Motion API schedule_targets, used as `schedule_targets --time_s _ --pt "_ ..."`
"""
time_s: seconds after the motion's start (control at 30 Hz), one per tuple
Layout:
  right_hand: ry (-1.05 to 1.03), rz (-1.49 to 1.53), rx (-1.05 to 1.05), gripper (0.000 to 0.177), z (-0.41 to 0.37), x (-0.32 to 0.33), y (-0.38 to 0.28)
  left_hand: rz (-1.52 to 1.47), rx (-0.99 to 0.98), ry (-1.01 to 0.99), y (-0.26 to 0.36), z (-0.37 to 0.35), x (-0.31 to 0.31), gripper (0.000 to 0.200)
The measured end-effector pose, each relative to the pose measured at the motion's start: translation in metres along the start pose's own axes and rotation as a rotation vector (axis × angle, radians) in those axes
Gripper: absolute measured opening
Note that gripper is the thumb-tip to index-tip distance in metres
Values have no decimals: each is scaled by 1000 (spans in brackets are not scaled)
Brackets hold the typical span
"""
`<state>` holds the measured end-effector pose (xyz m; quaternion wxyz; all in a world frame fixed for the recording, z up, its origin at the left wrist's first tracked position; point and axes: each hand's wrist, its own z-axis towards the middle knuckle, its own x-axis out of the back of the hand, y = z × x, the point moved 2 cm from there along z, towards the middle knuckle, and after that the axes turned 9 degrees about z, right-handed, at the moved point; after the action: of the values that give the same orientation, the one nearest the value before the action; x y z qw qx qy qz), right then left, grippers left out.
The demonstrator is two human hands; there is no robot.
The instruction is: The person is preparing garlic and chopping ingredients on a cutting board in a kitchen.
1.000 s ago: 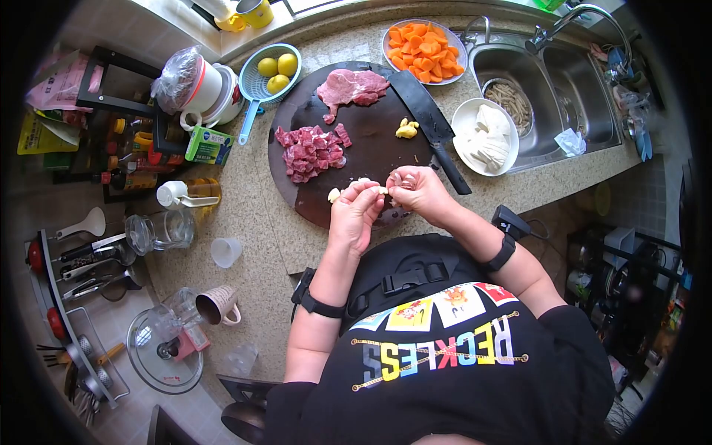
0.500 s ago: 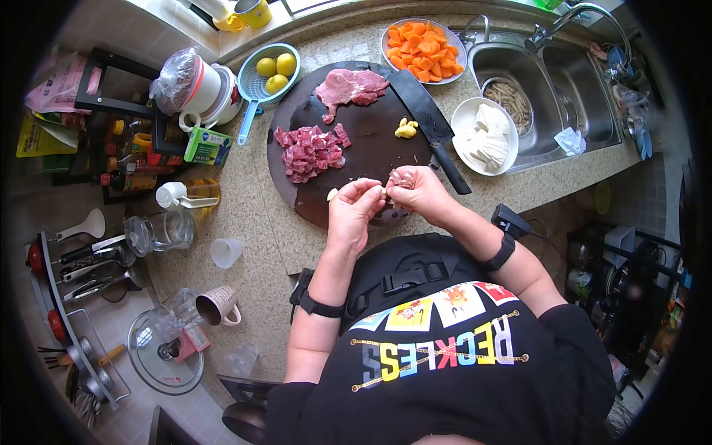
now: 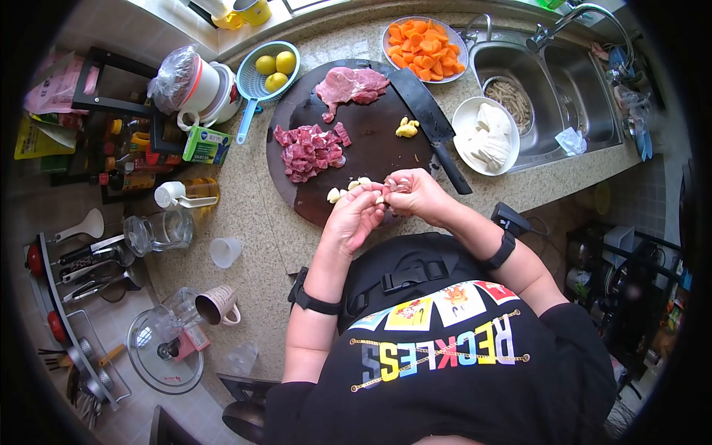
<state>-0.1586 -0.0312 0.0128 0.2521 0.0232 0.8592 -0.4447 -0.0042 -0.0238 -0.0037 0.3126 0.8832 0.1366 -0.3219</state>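
Observation:
Over the near edge of the round dark cutting board [image 3: 363, 159], my two hands meet fingertip to fingertip. My left hand [image 3: 356, 216] pinches a small pale garlic clove [image 3: 380, 198]. My right hand [image 3: 419, 194] is closed at the same clove, with pinkish, skin-on garlic [image 3: 399, 184] showing at its fingers. Peeled garlic cloves [image 3: 334, 195] lie on the board beside my left fingers. Farther up the board are diced raw meat [image 3: 308, 152], a slab of raw meat [image 3: 352, 85], yellow ginger pieces [image 3: 406, 129] and a black cleaver [image 3: 423, 107].
Behind the board stand a plate of sliced carrots [image 3: 424, 50] and a blue colander [image 3: 252, 83] with yellow-green fruit. To the right are a white bowl [image 3: 463, 148] and a double sink [image 3: 549, 144]. A plastic cup [image 3: 225, 252] and a mug [image 3: 216, 305] stand left.
My left hand has turned and shifted slightly down, exposing more peeled cloves behind its fingers. My right hand stays nearly in place.

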Motion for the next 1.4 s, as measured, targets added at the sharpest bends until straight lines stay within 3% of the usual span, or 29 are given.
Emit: schedule_targets --time_s 0.17,0.27,0.3,0.37,0.43,0.5,0.7,0.93,1.23,1.4 --pt "82 54 1 4 3 4 1 93 -162 85 -3 4 2 10" --pt "153 67 -3 4 4 6 1 440 -508 246 -2 3 -2 11" --pt "152 69 3 5 4 6 0 440 -507 245 -3 4 0 11" --pt "150 71 8 5 3 5 -1 841 -755 285 -2 2 1 10" --pt "120 94 10 6 3 2 -2 914 -731 275 4 -5 -7 11" --pt "107 101 2 6 4 4 0 546 -561 162 4 -7 -14 11" --pt "104 87 -27 6 2 3 1 296 -317 150 -2 -3 -3 11" --pt "77 177 -44 6 1 1 1 143 -269 109 -5 -2 4 13" --pt "109 1 16 5 -1 -1 -2 393 -348 100 -1 -8 -7 14" --pt "107 93 -15 3 -1 1 -1 169 -238 45 0 -7 -3 15"
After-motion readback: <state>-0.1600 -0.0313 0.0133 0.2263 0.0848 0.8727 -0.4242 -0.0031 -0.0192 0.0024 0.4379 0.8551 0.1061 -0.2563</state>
